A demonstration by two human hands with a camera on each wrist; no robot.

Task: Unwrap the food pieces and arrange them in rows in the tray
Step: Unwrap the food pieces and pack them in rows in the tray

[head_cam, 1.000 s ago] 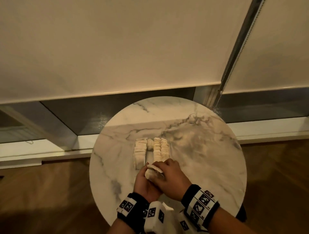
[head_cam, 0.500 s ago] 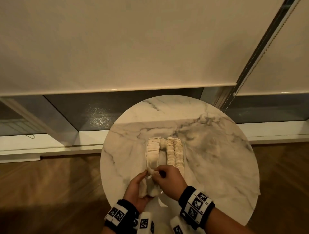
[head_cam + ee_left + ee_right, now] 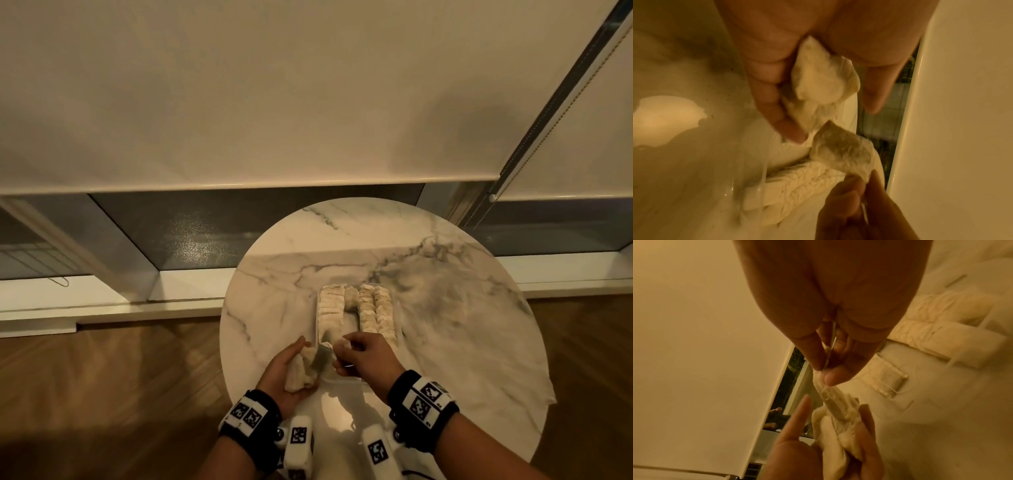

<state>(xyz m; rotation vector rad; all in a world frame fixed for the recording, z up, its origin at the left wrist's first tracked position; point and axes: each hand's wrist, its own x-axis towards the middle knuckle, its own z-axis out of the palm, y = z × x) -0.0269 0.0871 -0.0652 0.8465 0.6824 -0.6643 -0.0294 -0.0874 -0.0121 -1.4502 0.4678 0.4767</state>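
Two hands share one wrapper (image 3: pixel 320 360): right hand (image 3: pixel 363 356) pinches its end, nearest the tray (image 3: pixel 318 329); left hand (image 3: pixel 291 371) cups the lump; wrapper runs left-right btw them.

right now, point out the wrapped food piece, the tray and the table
wrapped food piece (image 3: pixel 301 375), head view, its middle in the left palm
tray (image 3: pixel 318 320), head view, its left rim
table (image 3: pixel 445 342), head view, bare marble top

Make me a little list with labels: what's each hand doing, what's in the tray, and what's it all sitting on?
left hand: holds a bunch of pale food pieces
right hand: pinches the thin wrapper, pulling it off the bunch
tray: clear, with rows of unwrapped pieces, middle part bare
table: round, white marble
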